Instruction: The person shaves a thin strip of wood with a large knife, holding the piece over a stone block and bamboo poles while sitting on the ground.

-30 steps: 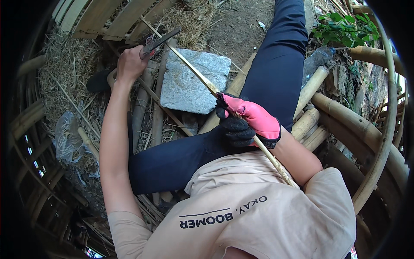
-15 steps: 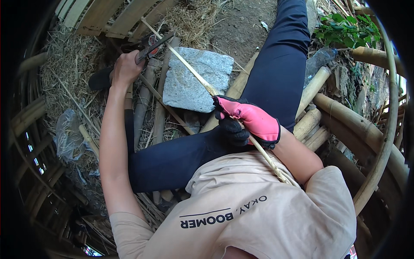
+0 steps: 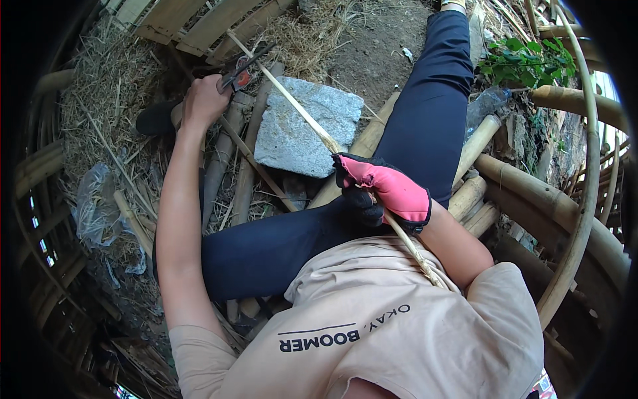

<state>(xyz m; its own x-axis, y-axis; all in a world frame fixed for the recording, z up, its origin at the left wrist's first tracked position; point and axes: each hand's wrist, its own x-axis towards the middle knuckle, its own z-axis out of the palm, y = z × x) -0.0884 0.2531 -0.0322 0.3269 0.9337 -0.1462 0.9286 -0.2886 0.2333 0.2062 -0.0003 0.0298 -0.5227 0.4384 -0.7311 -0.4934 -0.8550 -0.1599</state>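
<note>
My right hand [image 3: 382, 193], in a pink and black glove, is closed around a long thin bamboo strip [image 3: 299, 113] that runs from past my shoulder up over the grey stone slab [image 3: 306, 126]. My bare left hand [image 3: 203, 100] reaches far out to the upper left and grips a dark tool with a red handle part [image 3: 240, 73], lying among bamboo poles beside the strip's far end. I sit on the ground with my legs in dark blue trousers [image 3: 425, 120] spread around the slab.
Thick bamboo poles [image 3: 531, 193] lie to my right and under my legs. A wooden slat panel [image 3: 199, 23] stands at the top left. Dry straw and a clear plastic bag [image 3: 93, 206] lie on the left. Curved bamboo [image 3: 585, 199] arcs along the right; green leaves [image 3: 525, 60] grow behind.
My left hand has reached a little further up toward the tool. My right hand and the bamboo strip have hardly moved.
</note>
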